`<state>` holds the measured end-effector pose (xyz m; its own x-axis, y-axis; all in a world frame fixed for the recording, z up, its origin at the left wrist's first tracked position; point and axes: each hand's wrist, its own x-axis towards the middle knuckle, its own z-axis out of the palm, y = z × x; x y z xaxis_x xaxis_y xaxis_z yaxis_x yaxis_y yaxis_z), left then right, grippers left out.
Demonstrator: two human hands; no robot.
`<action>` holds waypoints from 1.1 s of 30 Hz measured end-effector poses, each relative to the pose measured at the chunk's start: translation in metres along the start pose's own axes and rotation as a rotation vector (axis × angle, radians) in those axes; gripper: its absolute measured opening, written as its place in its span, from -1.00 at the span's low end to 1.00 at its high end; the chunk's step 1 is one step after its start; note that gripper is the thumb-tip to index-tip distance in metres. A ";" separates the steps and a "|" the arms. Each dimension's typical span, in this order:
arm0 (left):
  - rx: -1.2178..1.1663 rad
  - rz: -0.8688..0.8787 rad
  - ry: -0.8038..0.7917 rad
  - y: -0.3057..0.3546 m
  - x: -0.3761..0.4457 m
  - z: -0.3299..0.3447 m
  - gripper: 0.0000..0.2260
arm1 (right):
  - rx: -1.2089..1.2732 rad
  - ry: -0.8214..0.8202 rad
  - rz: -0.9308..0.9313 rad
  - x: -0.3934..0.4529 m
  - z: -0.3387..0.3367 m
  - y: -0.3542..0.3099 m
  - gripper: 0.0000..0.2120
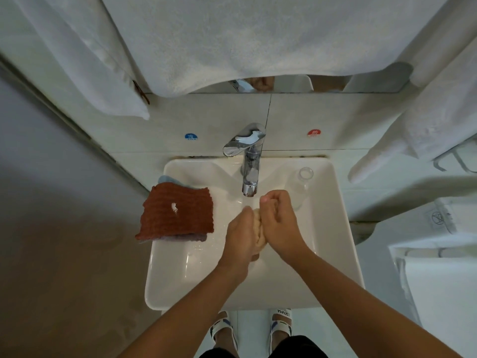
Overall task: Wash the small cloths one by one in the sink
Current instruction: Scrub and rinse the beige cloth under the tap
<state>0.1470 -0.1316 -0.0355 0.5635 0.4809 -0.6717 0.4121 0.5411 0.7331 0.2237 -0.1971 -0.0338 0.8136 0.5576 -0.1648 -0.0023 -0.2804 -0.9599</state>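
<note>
A small cream cloth [259, 232] is bunched up between my two hands over the white sink [180, 285], just below the chrome tap [249, 161]. My left hand [241, 237] grips its left side. My right hand [277, 218] grips its right side, fingers curled round it. Most of the cloth is hidden by my hands. A stack of small cloths lies on the sink's left rim: a rust-brown cloth [178, 211] on top, a blue one [170, 180] and a purplish one [180, 239] showing at its edges.
A clear glass [302, 187] stands on the sink's back right corner. White towels [245, 34] hang above the tap and at the right [426, 130]. A wall runs along the left. My sandalled feet [251, 329] show below the basin.
</note>
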 end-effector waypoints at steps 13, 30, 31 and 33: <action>-0.087 0.370 -0.037 -0.004 -0.013 -0.028 -0.86 | 0.473 -0.026 0.128 -0.026 -0.013 0.002 -0.62; -0.059 0.109 0.007 0.011 -0.011 0.003 -0.83 | -0.083 0.053 -0.078 -0.016 0.003 -0.003 -0.78; -0.062 0.127 0.037 0.016 -0.009 0.002 -0.83 | -0.076 0.035 -0.092 -0.018 0.006 -0.005 -0.78; -0.170 0.154 0.131 0.026 -0.001 -0.004 -0.79 | -0.167 -0.107 -0.169 -0.029 0.013 -0.006 -0.73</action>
<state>0.1544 -0.1154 -0.0164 0.5085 0.6456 -0.5698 0.1960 0.5576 0.8066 0.1931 -0.2014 -0.0259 0.7279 0.6846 -0.0374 0.2315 -0.2967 -0.9265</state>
